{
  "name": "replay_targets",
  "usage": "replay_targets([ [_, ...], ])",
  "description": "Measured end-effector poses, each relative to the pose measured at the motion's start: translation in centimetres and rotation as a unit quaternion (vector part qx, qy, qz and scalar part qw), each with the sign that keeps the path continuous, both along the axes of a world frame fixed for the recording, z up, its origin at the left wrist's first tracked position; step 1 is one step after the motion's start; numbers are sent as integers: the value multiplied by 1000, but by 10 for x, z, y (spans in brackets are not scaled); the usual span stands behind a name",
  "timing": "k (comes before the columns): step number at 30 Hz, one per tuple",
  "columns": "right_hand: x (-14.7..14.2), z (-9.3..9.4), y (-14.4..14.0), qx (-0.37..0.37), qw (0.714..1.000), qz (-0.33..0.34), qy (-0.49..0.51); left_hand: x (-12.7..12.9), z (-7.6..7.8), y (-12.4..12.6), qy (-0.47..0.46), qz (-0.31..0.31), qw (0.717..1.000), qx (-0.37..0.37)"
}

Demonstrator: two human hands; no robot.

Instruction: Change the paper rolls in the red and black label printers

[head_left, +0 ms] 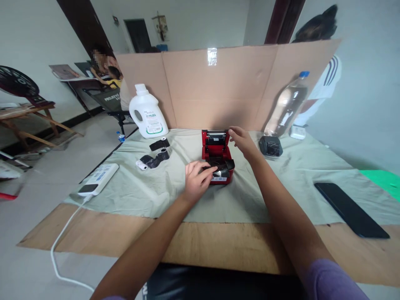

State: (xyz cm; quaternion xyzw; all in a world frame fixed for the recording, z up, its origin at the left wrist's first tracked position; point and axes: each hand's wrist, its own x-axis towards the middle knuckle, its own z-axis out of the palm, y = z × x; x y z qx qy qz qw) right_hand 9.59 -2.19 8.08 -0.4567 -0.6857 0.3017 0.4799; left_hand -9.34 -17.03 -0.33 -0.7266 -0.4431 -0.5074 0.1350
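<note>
Red device (225, 153): right fingers (236, 131) bend at lid (215, 142), hold unclear; left fingers (206, 173), parted over black film (223, 171), risk pinching if lid drops.

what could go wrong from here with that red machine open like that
The raised lid might drop onto the left hand if the right hand at its edge slips. The black film under the left fingers could crease or tear if pressed unevenly. The white cable hangs over the table's edge, so a snag might drag the white box.
</note>
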Motion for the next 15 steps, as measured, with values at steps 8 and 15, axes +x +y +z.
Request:
replay_targets([
  [8,8,-47,-22,-41,990,-12,132,-6,5,-3,19,3,1000,25],
  [15,1,-92,-21,-90,957,122,248,-7,1,-1,13,3,1000,8],
])
